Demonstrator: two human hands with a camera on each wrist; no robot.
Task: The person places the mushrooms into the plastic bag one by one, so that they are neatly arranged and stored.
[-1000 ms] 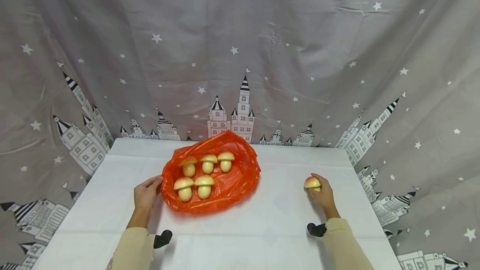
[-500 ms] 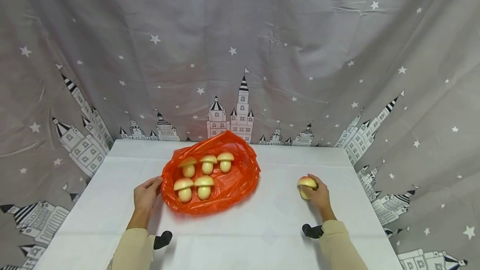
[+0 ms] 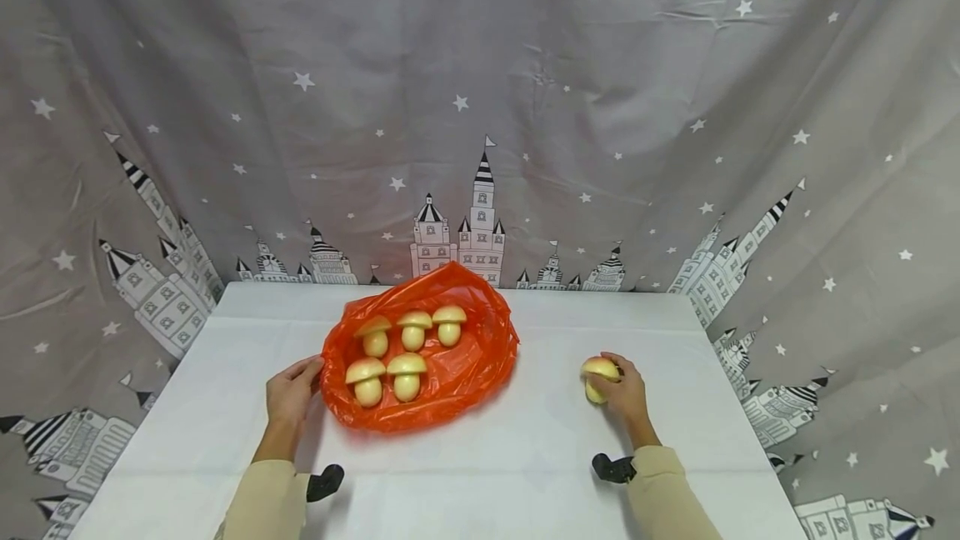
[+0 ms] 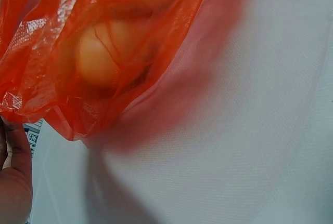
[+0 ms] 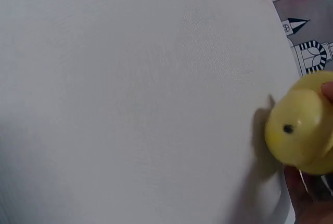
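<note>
An orange-red plastic bag (image 3: 480,365) lies with its mouth spread on the white table. Several toy-like yellow mushrooms with reddish-tinged caps lie inside, among them one mushroom (image 3: 407,377) near the front rim. My left hand (image 3: 288,397) pinches the bag's left edge; in the left wrist view the bag's thin film (image 4: 36,52) hangs from the fingertips. Well to the right of the bag, my right hand (image 3: 628,398) grips another yellow mushroom (image 3: 599,367). Seen from the right wrist, its rounded stem (image 5: 296,125) has a dark spot, with fingers on either side.
The white-covered table (image 3: 540,457) ends at a grey curtain (image 3: 600,107) printed with castles and stars, which hangs behind and along both sides. A black strap-like piece (image 3: 613,468) sticks out from each wrist.
My right hand has moved left with the mushroom, whose stem has come into view. The left hand keeps its hold on the bag, and the head view has shifted slightly.
</note>
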